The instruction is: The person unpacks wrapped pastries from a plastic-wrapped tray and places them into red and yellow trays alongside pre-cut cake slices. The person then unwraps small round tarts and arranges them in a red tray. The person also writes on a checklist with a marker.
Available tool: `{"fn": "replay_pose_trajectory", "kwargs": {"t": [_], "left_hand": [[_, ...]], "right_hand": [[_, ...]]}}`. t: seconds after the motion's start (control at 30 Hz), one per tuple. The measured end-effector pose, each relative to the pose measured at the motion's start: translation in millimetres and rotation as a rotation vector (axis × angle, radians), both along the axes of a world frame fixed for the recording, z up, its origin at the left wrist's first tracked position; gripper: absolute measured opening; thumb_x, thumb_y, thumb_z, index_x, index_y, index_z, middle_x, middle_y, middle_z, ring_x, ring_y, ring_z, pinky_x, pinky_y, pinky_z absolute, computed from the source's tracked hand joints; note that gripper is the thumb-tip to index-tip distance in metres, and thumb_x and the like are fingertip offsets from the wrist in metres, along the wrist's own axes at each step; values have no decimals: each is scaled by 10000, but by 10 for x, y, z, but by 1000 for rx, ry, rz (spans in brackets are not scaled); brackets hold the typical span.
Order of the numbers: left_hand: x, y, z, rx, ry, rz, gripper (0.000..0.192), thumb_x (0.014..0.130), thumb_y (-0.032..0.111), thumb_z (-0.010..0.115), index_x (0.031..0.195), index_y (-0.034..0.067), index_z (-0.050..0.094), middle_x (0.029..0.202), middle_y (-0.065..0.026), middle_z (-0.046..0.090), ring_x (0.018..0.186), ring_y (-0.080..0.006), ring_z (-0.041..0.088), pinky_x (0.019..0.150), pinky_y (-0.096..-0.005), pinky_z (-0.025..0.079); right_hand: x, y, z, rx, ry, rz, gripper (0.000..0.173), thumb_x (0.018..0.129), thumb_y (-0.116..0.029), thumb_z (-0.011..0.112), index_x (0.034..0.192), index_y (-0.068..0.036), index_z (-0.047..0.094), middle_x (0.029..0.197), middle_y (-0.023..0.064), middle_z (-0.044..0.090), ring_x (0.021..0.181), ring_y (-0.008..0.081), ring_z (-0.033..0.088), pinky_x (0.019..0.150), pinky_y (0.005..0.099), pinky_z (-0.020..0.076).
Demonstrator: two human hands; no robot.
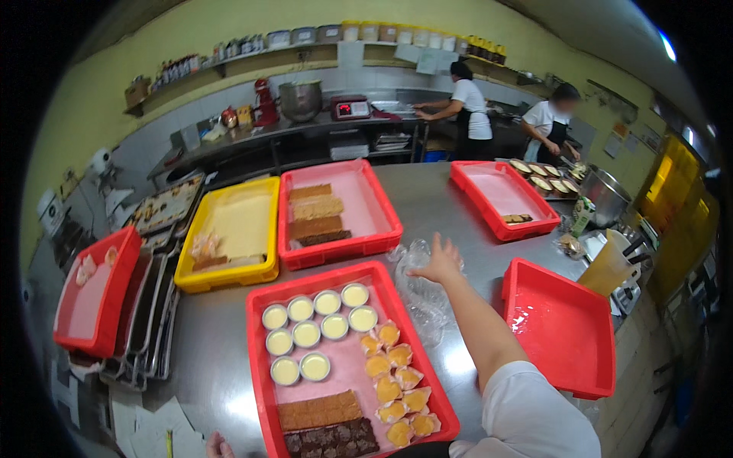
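My right hand [438, 261] stretches forward with its fingers spread, over a crumpled sheet of clear plastic [426, 312] on the steel table [424, 200]. Whether it touches the plastic I cannot tell. At the bottom edge, only some fingers of my left hand [219, 445] show, to the left of the nearest red tray [255, 366]. Inside that tray, on pink paper, stand several cups of pale yellow filling [307, 333]. Paper-wrapped cupcakes [389, 388] line its right side. A brown cake slab [319, 410] and a dark chocolate one [332, 439] lie at the near end.
Behind stand a yellow tray [229, 214] and a red tray [366, 194] with cake slabs. At right are another red tray [498, 197], a red bin [564, 329] and a yellowish pitcher [607, 269]. Sheet pans [152, 320] are stacked left. Two people [472, 109] work at the back.
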State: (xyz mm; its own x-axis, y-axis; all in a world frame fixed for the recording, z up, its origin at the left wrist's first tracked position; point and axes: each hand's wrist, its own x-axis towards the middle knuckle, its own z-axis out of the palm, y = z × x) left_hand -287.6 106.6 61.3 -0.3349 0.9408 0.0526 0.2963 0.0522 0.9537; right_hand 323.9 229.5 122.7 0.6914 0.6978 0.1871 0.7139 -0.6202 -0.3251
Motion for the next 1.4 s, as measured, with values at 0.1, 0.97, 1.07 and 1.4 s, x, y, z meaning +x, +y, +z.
{"fn": "replay_pose_trajectory", "kwargs": {"t": [0.1,0.97,1.07,1.4], "left_hand": [[147,109,316,16,21,-46,347,933,112,551,1241,-49,553,1230,-141,576,1141,-240,527,1008,-350,405],[5845,-2504,1494,-133,129,-2310,419,905,159,614,1273,-1,495,1170,-110,592,1063,-207,570,889,-349,476],[6403,-2938,1411,318,165,-2222,514,882,228,659,1301,-12,483,1266,-119,543,1154,-228,518,999,-376,402],[6223,-3310,426,582,450,-926,689,841,116,646,1435,10,313,1463,-164,342,1330,-283,366,1124,-411,256]], "right_hand": [[549,-241,-472,-333,196,74,1209,451,-587,866,1454,-137,363,1505,281,224,1384,457,231,1128,512,237],[315,-5678,341,897,-196,169,615,653,-48,670,1253,-174,617,1289,150,509,1209,350,464,1011,477,400],[1084,-6818,-13,925,-379,-196,534,661,-3,624,1174,-149,642,1137,128,610,1130,347,516,973,455,426],[3434,-8787,-2842,346,399,-1160,496,777,-34,584,1269,-36,524,1212,192,568,1117,348,557,959,400,436]]}}
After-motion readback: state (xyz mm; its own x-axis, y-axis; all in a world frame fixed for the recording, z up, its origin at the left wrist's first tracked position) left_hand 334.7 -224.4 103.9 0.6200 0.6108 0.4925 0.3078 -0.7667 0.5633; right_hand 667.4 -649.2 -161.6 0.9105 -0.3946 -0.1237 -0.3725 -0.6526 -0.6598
